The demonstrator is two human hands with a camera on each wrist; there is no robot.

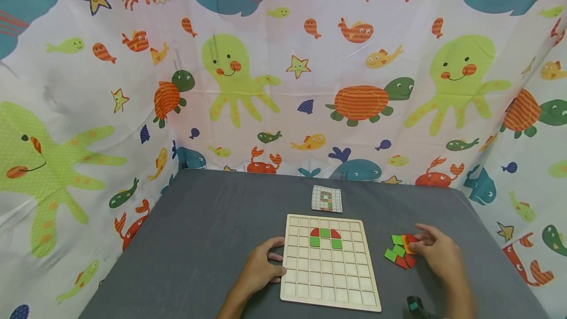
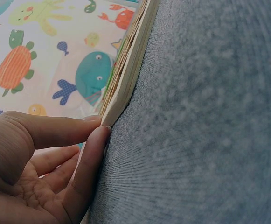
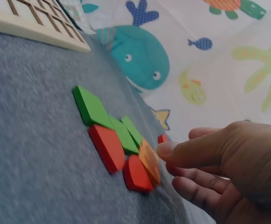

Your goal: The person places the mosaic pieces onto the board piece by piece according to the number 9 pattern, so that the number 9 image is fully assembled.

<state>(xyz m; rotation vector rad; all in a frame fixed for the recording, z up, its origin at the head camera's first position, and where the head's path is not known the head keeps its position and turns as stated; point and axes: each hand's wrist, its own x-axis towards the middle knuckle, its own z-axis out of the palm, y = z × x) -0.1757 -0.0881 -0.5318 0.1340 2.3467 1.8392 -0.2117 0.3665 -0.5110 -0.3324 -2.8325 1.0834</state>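
Note:
My left hand (image 1: 261, 267) pinches the left edge of a wooden grid board (image 1: 308, 278) between thumb and finger; the left wrist view shows the fingertips at the board's edge (image 2: 121, 91). Red rounded pieces (image 1: 335, 234) and green squares (image 1: 325, 233) sit in its upper cells. My right hand (image 1: 440, 252) is over a loose pile to the board's right, thumb and finger pinching a red piece (image 3: 162, 138), mostly hidden behind the thumb. Beside the fingertips lie green squares (image 1: 390, 255), an orange piece (image 3: 149, 161) and red rounded pieces (image 3: 137, 173).
Behind the board lies a pattern card (image 1: 327, 199) printed with a coloured grid. A dark object with a green patch (image 1: 414, 304) shows at the front, near the right forearm. A sea-animal curtain (image 1: 283, 87) encloses the grey table (image 1: 212, 220) at the back and sides.

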